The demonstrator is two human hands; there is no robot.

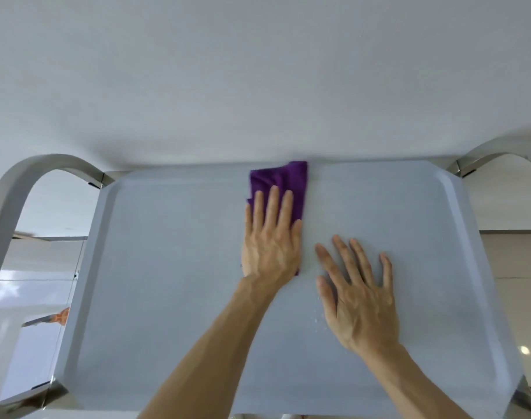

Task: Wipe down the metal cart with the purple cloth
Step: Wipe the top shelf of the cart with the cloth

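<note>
The metal cart's top shelf [155,282] fills the middle of the head view, a flat grey tray with a raised rim. A folded purple cloth [283,179] lies on it near the far edge. My left hand [271,237] presses flat on the cloth with straight fingers, covering its near half. My right hand [358,294] rests flat on the bare shelf just to the right, fingers spread, apart from the cloth. A few water drops [317,322] sit beside my right hand.
Curved steel handles rise at the cart's left end [25,179] and right end [497,149]. A white wall [258,71] stands right behind the far edge. Glossy floor tiles [28,297] show on both sides below.
</note>
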